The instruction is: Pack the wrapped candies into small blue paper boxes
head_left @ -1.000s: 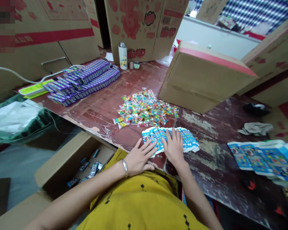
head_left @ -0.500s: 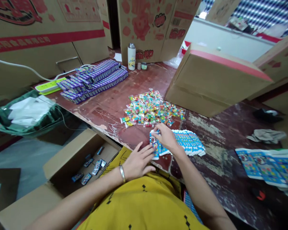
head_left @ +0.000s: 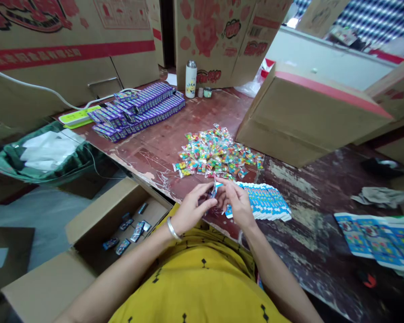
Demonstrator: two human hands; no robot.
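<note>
Head view: left hand (head_left: pixel 195 204) grip closed on small blue printed carton (head_left: pixel 214 192), frame centre. Right hand (head_left: pixel 237 202) fingers curled beside it; hold unclear. Fanned blue-and-white flat cartons (head_left: pixel 267 200) just right. Clear-wrapped multicoloured candy pile (head_left: pixel 215 154) above; big brown cardboard box (head_left: pixel 289 128) blocks upper-right desk (head_left: pixel 208 110).

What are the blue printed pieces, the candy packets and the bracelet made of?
The blue printed pieces look like smooth thin card, being flat and white-edged. The candy packets seem clear, shiny plastic film: colours show through and light glints. The bracelet is probably polished silvery metal, by its shine.
</note>
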